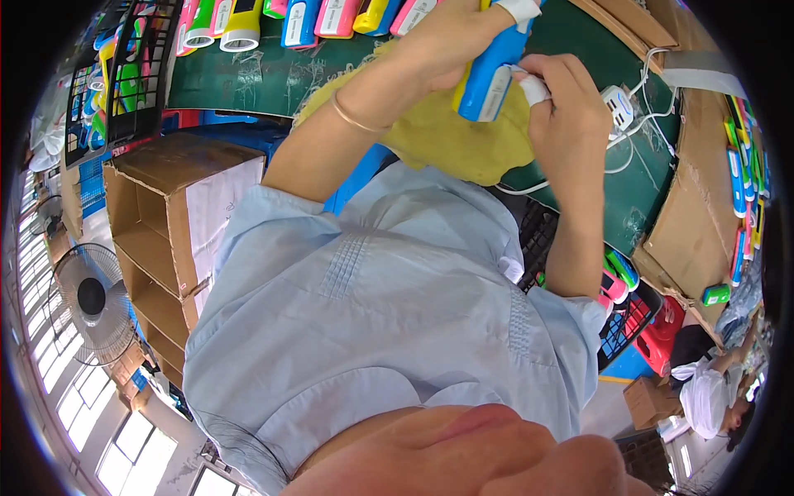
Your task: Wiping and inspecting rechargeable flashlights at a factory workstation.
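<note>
Left grip (451, 43) is wrapped around the upper part of a blue-and-yellow flashlight (493, 83), which hangs tilted above a yellow cloth (463, 150) with its lower end uncovered and a pale label facing up. Right grip (571, 95) is bent close beside the flashlight, thumb and forefinger near its side; whether they pinch anything or touch it, I cannot tell. White tape (536, 89) covers the right thumb tip, and a thin bracelet (349, 117) circles the left wrist.

Yellow cloth spreads under both hands and over the near edge of the green tabletop (248, 78). Along the far side lies a row of flashlights (299, 23) in blue, pink, green and yellow. To the right sit a white charger (619, 112) and its cables (638, 126), with cardboard (691, 215) beyond. On the left are a cardboard shelf (184, 153) and a fan (91, 295).
</note>
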Demonstrator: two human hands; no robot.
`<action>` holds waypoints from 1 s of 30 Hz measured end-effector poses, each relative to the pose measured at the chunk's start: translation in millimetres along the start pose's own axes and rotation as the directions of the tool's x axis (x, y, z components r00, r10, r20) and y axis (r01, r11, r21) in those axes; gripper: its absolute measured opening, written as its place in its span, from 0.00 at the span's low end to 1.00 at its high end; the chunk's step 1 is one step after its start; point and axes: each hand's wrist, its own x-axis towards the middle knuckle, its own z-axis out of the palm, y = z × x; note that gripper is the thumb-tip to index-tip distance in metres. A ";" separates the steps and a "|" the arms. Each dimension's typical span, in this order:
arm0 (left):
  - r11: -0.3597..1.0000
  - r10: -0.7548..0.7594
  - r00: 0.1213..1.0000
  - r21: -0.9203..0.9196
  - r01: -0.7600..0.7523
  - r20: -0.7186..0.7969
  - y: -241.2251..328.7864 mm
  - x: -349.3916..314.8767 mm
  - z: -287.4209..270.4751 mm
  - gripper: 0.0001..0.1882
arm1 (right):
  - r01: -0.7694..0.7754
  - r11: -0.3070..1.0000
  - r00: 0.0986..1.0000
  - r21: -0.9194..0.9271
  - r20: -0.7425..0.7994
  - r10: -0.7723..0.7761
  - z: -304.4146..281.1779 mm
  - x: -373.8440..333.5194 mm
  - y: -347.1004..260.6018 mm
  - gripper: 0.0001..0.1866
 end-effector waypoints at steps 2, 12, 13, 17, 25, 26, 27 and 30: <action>0.935 -0.060 0.986 -0.338 0.110 0.156 -3.0 -3.7 -3.1 0.21 | -0.207 0.874 0.907 0.440 0.421 0.003 -33.1 6.3 9.1 0.08; 0.847 0.056 0.998 -0.529 -0.047 0.001 1.3 -19.7 4.4 0.32 | 0.470 0.876 0.883 0.109 -0.053 -0.467 5.4 -67.3 -15.4 0.17; 0.830 0.114 0.994 -0.549 -0.093 0.003 -5.3 -21.7 5.2 0.34 | 0.412 0.907 0.909 0.088 0.020 -0.415 1.0 -70.8 -14.4 0.20; 0.843 0.508 0.816 -0.355 -0.404 0.277 -24.0 -37.2 -0.6 0.20 | -0.131 0.974 0.985 0.185 -0.090 0.150 -1.6 -57.4 -33.9 0.32; 0.525 0.547 0.628 0.357 -0.772 0.553 -27.6 -76.2 -3.7 0.25 | -0.224 0.870 0.975 0.439 0.116 0.192 19.6 -65.8 2.2 0.18; 0.580 0.493 0.687 0.387 -0.717 0.534 -21.0 -78.6 -2.6 0.25 | -0.076 0.887 0.997 0.456 0.006 0.082 25.5 -69.2 4.5 0.18; 0.489 0.515 0.638 0.415 -0.767 0.573 -10.7 -76.7 0.0 0.26 | 0.083 0.887 0.994 0.455 -0.107 -0.038 30.5 -66.9 5.8 0.18; 0.690 0.430 0.663 0.251 -0.679 0.613 -10.1 -72.0 3.0 0.28 | -0.297 0.783 0.938 0.546 0.014 0.347 14.2 -57.1 -19.6 0.19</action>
